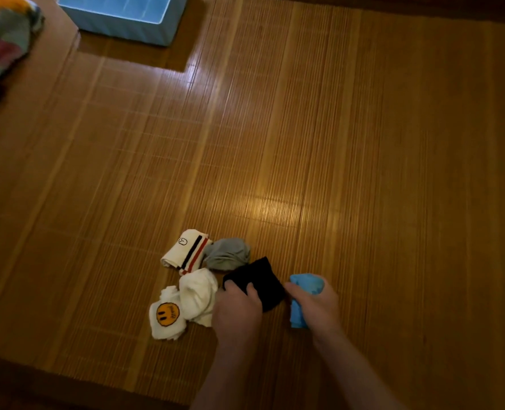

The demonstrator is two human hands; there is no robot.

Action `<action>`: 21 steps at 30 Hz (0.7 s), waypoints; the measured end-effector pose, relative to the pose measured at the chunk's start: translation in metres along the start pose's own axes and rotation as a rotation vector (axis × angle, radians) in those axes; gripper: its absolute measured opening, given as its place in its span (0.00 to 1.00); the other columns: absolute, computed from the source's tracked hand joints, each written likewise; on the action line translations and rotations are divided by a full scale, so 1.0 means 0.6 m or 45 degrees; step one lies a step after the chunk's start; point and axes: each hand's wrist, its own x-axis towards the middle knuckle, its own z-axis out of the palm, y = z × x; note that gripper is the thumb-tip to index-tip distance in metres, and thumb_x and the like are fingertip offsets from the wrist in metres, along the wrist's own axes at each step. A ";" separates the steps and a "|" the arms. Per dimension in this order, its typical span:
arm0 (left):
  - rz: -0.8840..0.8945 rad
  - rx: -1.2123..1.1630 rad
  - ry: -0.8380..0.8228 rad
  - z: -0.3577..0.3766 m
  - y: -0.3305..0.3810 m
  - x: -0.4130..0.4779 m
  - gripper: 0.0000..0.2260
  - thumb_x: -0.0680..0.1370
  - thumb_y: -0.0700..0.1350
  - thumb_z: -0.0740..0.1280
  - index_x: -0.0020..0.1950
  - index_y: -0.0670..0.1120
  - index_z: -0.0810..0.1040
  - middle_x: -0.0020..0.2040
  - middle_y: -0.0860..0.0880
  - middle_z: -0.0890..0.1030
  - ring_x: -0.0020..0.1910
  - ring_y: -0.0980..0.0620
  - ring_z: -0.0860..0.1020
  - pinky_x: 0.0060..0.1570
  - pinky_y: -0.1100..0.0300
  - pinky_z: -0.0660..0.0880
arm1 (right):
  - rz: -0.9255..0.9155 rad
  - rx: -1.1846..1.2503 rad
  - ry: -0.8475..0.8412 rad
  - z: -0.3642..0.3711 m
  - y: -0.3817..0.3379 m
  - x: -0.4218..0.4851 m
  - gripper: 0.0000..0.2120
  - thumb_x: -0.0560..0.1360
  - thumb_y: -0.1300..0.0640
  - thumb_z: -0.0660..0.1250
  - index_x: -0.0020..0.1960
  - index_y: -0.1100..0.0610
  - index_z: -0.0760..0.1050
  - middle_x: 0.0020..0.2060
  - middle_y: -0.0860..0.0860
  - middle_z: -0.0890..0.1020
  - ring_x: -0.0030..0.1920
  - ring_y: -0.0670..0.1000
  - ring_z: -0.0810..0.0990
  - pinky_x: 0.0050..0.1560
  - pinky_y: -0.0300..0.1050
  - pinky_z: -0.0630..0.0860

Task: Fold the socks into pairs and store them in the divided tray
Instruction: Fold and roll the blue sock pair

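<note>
On bamboo matting [334, 143], left hand [238, 306] grips black sock [258, 276], right hand [316, 303] clutches blue sock [307, 284]; best lift without dragging the adjacent white sock [199, 291].

two hands over a small heap of socks on a bamboo mat [334, 143]: left hand [238, 309] pinches a black sock [263, 279], right hand [319, 306] grips a blue sock [306, 284]; light blue tray [132, 22] well apart at the top

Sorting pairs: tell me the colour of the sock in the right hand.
Light blue sock, head view.
</note>
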 end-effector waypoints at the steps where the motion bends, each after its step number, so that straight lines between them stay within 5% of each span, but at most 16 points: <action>1: -0.018 0.000 0.009 -0.001 -0.003 0.000 0.18 0.84 0.54 0.61 0.60 0.39 0.76 0.53 0.42 0.82 0.52 0.45 0.82 0.45 0.55 0.74 | -0.042 -0.038 -0.005 0.001 0.001 0.002 0.19 0.69 0.60 0.79 0.55 0.58 0.76 0.47 0.60 0.82 0.40 0.53 0.81 0.32 0.44 0.77; 7: -0.113 0.149 -0.062 0.003 -0.021 0.004 0.21 0.84 0.57 0.59 0.58 0.40 0.79 0.51 0.45 0.84 0.48 0.49 0.83 0.41 0.58 0.74 | -0.471 -0.612 -0.145 0.023 0.007 0.005 0.21 0.68 0.54 0.80 0.54 0.48 0.72 0.53 0.44 0.70 0.49 0.43 0.74 0.41 0.32 0.71; 11: -0.127 0.145 -0.053 0.011 -0.028 0.014 0.17 0.84 0.52 0.62 0.64 0.39 0.71 0.58 0.43 0.82 0.56 0.46 0.82 0.47 0.56 0.76 | -0.562 -0.784 -0.352 0.035 0.014 0.007 0.22 0.68 0.53 0.79 0.58 0.49 0.76 0.66 0.43 0.67 0.61 0.45 0.73 0.56 0.37 0.73; 21: 0.239 0.160 0.090 0.009 -0.051 0.022 0.16 0.84 0.48 0.59 0.69 0.43 0.63 0.49 0.48 0.84 0.44 0.52 0.84 0.31 0.65 0.67 | -0.663 -0.785 -0.575 0.034 -0.008 0.004 0.19 0.67 0.55 0.78 0.55 0.43 0.78 0.74 0.42 0.62 0.69 0.45 0.68 0.63 0.41 0.73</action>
